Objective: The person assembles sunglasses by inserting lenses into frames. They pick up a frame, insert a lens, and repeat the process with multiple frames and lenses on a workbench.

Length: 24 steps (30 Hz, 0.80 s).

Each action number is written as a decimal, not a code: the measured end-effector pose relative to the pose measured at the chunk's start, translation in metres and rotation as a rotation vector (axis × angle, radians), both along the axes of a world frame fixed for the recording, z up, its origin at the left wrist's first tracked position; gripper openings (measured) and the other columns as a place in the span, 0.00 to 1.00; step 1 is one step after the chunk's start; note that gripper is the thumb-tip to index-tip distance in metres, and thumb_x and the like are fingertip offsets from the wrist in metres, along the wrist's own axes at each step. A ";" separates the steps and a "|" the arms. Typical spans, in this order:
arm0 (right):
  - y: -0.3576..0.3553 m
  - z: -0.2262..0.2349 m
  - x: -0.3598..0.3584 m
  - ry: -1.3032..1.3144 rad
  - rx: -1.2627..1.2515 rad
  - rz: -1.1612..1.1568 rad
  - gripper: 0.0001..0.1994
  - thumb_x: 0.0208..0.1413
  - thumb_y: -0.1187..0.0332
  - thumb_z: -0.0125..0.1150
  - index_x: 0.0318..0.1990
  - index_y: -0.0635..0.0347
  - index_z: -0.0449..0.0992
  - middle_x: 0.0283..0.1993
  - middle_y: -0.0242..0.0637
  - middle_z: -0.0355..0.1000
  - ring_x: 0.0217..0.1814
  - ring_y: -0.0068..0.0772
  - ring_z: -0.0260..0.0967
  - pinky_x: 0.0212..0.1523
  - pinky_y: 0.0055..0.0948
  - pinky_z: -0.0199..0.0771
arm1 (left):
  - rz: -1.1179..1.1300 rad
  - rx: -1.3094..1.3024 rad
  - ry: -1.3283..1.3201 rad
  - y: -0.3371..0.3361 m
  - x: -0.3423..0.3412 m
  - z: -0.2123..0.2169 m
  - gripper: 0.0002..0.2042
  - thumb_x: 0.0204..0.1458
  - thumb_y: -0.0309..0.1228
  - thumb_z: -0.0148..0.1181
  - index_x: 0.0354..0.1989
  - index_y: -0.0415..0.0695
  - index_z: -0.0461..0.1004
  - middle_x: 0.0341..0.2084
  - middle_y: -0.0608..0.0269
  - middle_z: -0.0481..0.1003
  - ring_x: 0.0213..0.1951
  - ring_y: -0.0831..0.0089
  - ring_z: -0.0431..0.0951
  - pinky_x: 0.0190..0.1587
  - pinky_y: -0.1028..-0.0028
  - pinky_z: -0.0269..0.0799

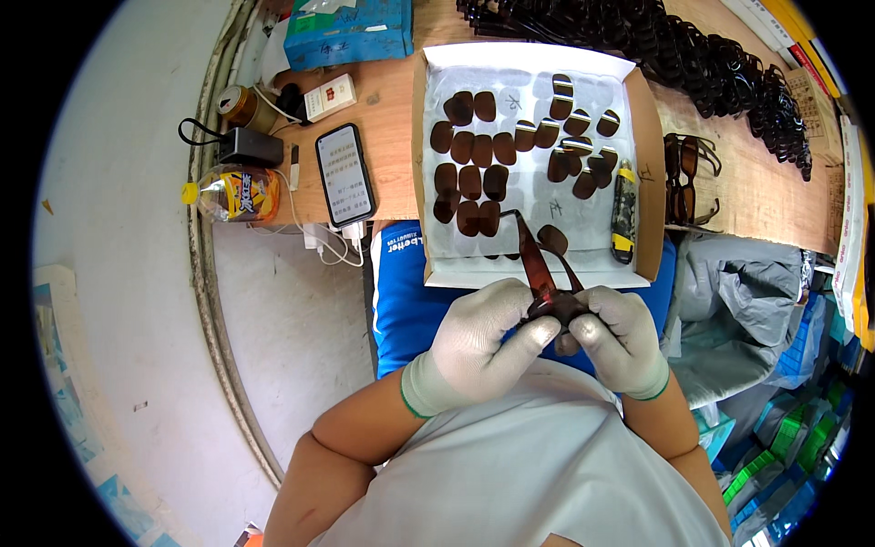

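Bench (392, 118) flanks white box (529, 55) — left hand (478, 346), right hand (629, 342) closed round glasses (540, 273) at its near edge — even pressure advisable.

Brown glasses (539, 276) partly hidden by hands (478, 342)

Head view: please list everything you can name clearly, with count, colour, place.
Held glasses: 1, brown, between hands
Open box: 1, white and brown, beyond hands
Lenses: many, brown, inside box
Knife: 1, black and yellow, inside box
Other glasses: 1 or more, brown, box's right
Frames: many, black, upper right
Phone: 1, black, left
Small box: 1, white, above phone
Carton: 1, blue, top left
Bottle: 1, clear, left
Can: 1, golden, above bottle
Bag: 1, grey, right
Table: 1, brown, top
Left hand: 1, white glove, holding glasses
Right hand: 1, white glove, holding glasses
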State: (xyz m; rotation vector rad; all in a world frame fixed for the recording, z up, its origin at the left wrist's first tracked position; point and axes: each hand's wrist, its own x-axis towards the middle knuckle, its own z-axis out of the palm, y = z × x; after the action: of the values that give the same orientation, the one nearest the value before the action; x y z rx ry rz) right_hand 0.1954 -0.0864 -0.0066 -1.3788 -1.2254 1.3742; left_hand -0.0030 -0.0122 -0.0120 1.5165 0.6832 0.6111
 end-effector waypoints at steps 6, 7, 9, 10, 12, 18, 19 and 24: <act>-0.001 0.001 0.006 0.002 0.062 0.164 0.12 0.63 0.73 0.50 0.47 0.72 0.75 0.27 0.36 0.75 0.26 0.25 0.73 0.29 0.24 0.72 | 0.004 0.107 0.005 0.007 -0.002 0.015 0.05 0.60 0.26 0.60 0.38 0.38 0.76 0.28 0.55 0.76 0.27 0.62 0.74 0.33 0.68 0.71; -0.002 0.002 0.006 0.013 0.063 0.158 0.11 0.63 0.73 0.50 0.46 0.72 0.75 0.26 0.35 0.75 0.25 0.25 0.73 0.28 0.24 0.72 | -0.008 0.104 -0.015 0.009 0.000 0.018 0.05 0.60 0.27 0.60 0.38 0.38 0.76 0.27 0.56 0.76 0.28 0.62 0.74 0.33 0.68 0.71; -0.002 0.004 0.004 0.036 0.067 0.145 0.11 0.63 0.72 0.51 0.45 0.72 0.76 0.25 0.35 0.75 0.24 0.26 0.72 0.27 0.25 0.72 | -0.036 0.051 -0.100 0.011 0.004 0.020 0.05 0.61 0.27 0.59 0.39 0.38 0.75 0.27 0.58 0.76 0.29 0.65 0.75 0.34 0.69 0.72; -0.003 0.003 0.005 0.040 0.087 0.143 0.11 0.63 0.72 0.51 0.44 0.71 0.76 0.25 0.35 0.74 0.24 0.27 0.72 0.27 0.26 0.72 | -0.039 0.056 -0.116 0.010 0.005 0.021 0.05 0.62 0.27 0.58 0.39 0.37 0.75 0.27 0.58 0.76 0.29 0.66 0.76 0.34 0.69 0.72; -0.004 0.000 0.007 0.049 0.128 0.138 0.11 0.63 0.71 0.52 0.43 0.71 0.76 0.24 0.35 0.74 0.23 0.28 0.71 0.26 0.26 0.71 | -0.049 0.066 -0.135 0.008 0.006 0.022 0.06 0.63 0.27 0.57 0.40 0.37 0.75 0.28 0.58 0.76 0.29 0.68 0.77 0.34 0.70 0.72; 0.005 0.002 0.007 0.085 0.096 0.181 0.12 0.66 0.68 0.52 0.45 0.69 0.76 0.25 0.35 0.73 0.24 0.29 0.71 0.28 0.27 0.72 | -0.015 -0.028 -0.141 0.005 0.006 0.020 0.08 0.66 0.28 0.53 0.41 0.35 0.74 0.30 0.58 0.77 0.31 0.73 0.80 0.34 0.74 0.75; 0.006 0.002 0.006 0.100 0.090 0.185 0.12 0.66 0.68 0.51 0.46 0.69 0.75 0.26 0.35 0.73 0.24 0.29 0.71 0.29 0.27 0.72 | -0.004 -0.065 -0.106 0.007 0.006 0.024 0.09 0.66 0.29 0.52 0.41 0.34 0.74 0.29 0.58 0.77 0.31 0.73 0.80 0.34 0.74 0.75; 0.009 0.011 -0.003 0.132 -0.012 0.141 0.11 0.66 0.71 0.48 0.49 0.66 0.75 0.28 0.35 0.74 0.28 0.30 0.71 0.33 0.29 0.73 | 0.036 -0.210 -0.212 0.012 0.007 0.025 0.13 0.67 0.32 0.53 0.40 0.31 0.74 0.27 0.56 0.77 0.29 0.74 0.79 0.34 0.75 0.75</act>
State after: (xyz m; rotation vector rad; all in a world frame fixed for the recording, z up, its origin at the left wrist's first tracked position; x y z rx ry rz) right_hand 0.1926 -0.0777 0.0041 -1.2085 -1.2474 1.5466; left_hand 0.0041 -0.0006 0.0126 1.2273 0.5923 0.6940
